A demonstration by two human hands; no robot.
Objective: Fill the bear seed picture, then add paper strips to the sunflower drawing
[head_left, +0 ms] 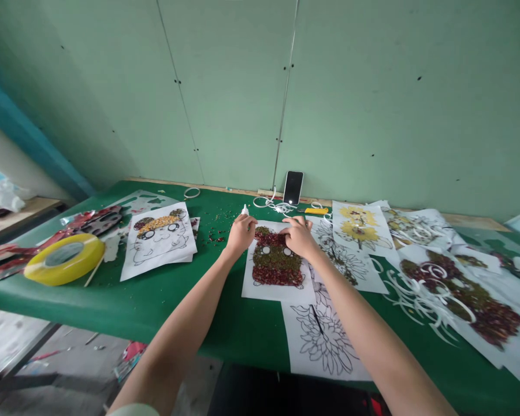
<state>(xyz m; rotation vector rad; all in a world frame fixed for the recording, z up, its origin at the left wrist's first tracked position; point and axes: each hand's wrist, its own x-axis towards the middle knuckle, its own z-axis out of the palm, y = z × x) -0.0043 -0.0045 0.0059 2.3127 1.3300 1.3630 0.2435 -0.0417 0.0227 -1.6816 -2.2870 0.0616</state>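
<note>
My left hand (240, 233) is closed around a small white glue bottle (245, 210) whose tip sticks up above the fist. It rests at the upper left corner of a white sheet (277, 288) bearing a cartoon figure filled with red and green dried bits. My right hand (297, 236) lies on the top of that figure, fingers curled and pressing down on the filling. Whether it pinches anything is hidden. Both forearms reach in from the near edge of the green table (164, 306).
A yellow tape roll (64, 259) and a hamster sheet (159, 238) lie to the left. A flower outline sheet (325, 341) overhangs the near edge. Finished pictures (459, 289) cover the right. A phone (293, 187) leans on the wall beside a white cable and a yellow knife (316, 211).
</note>
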